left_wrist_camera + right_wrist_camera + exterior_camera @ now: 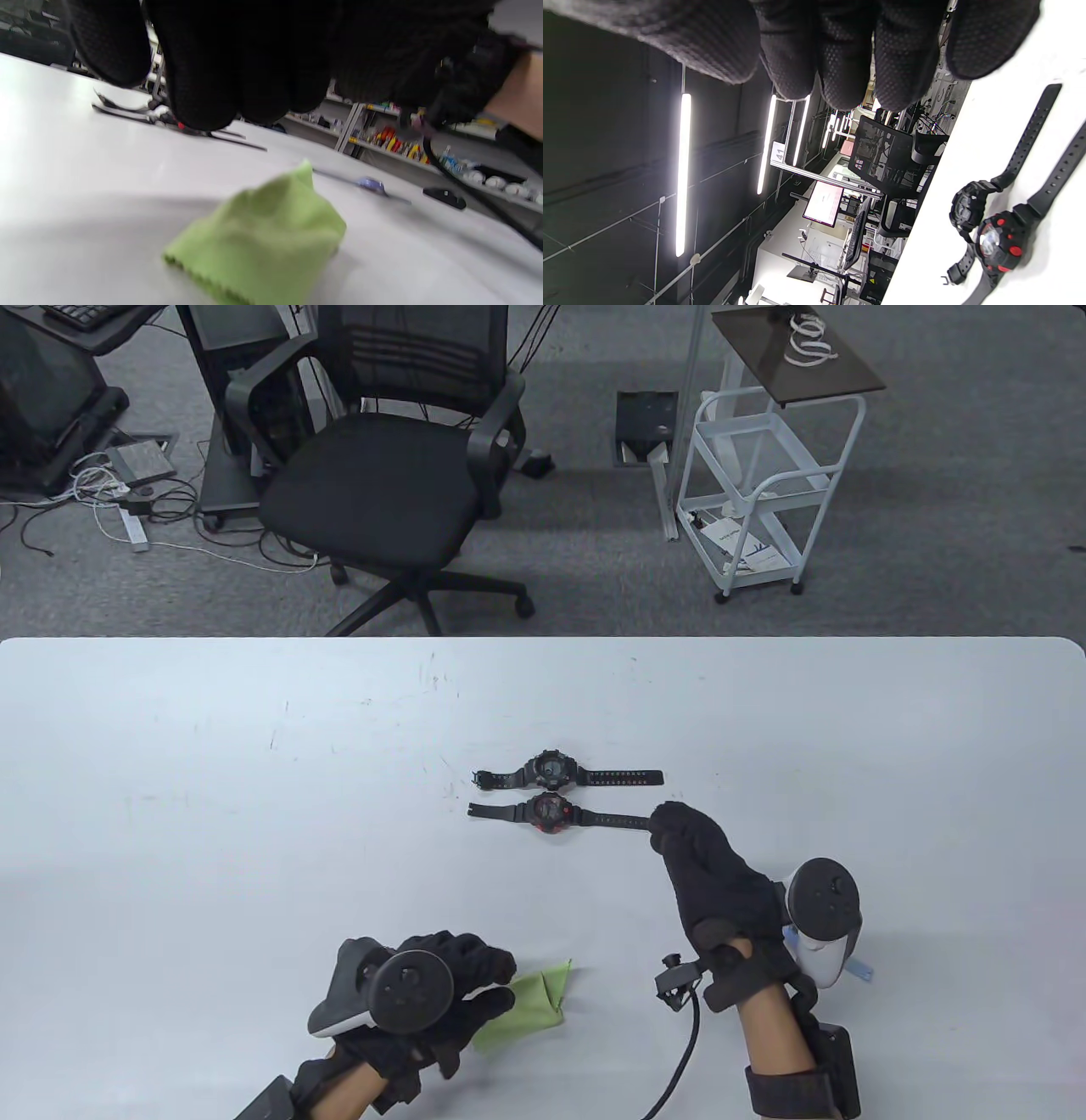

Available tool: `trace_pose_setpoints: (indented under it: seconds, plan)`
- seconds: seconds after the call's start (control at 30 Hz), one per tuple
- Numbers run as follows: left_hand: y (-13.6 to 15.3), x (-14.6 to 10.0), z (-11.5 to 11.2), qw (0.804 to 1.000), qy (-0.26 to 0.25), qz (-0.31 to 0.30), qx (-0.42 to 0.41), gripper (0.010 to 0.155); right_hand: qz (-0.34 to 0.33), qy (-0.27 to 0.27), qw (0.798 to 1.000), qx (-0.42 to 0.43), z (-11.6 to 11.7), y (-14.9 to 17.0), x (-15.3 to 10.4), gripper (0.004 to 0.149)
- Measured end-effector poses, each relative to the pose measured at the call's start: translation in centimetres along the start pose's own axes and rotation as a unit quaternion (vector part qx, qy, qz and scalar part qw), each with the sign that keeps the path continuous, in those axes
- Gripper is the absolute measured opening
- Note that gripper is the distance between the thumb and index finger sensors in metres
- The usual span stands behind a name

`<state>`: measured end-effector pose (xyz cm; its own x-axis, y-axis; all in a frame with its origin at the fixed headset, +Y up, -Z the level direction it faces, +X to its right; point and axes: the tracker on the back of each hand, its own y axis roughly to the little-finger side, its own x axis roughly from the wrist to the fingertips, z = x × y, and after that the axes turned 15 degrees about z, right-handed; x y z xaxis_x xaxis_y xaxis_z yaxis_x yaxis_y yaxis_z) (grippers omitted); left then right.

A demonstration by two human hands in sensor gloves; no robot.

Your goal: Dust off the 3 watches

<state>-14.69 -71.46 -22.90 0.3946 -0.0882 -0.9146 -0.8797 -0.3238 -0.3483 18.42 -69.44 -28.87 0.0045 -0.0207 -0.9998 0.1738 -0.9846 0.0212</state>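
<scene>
Two watches lie flat side by side at the table's middle: a black watch (550, 768) (967, 205) farther back and a black-and-red watch (550, 812) (999, 245) nearer me. My right hand (679, 827) lies on its side with its loosely curled fingers at the right end of the red watch's strap; the right wrist view shows nothing between the fingers (840, 51). A green cloth (530, 997) (263, 237) lies crumpled near the front edge. My left hand (479, 976) hovers just over it with fingers loosely curled, not gripping it. A bluish watch (370, 184) (859, 969) lies by my right wrist, mostly hidden under the tracker.
The white table (254, 814) runs to its far edge. Beyond it stand a black office chair (382, 483) and a white wire cart (764, 492). A black cable (683, 1052) hangs from my right wrist over the table's front.
</scene>
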Motion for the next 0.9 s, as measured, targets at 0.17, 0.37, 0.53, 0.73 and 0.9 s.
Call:
trace_pose_setpoints:
  seconds: [0.17,0.37,0.53,0.73,0.9]
  plan:
    - [-0.9,0.7,-1.7,0.998,0.016,0.013,0.057,0.062,-0.009,-0.005,1.0,0.012,0.0,-0.3,0.0,0.058]
    - [-1.7,1.3,-3.1,0.992,0.013,0.024,0.125,0.072,-0.021,-0.007,1.0,0.011,0.2,-0.5,-0.1,0.058]
    - [-1.9,1.8,-4.3,0.985,-0.023,0.046,0.167,0.07,-0.024,-0.007,1.0,0.013,0.2,-0.6,-0.1,0.058]
    - [-2.3,2.0,-5.2,0.979,-0.03,0.039,0.195,0.053,-0.025,-0.011,1.0,0.006,0.4,-0.5,-0.1,0.058]
    - [-1.8,2.2,-4.9,0.986,-0.032,0.047,0.158,0.044,-0.02,-0.013,1.0,0.003,0.4,-0.2,0.0,0.059]
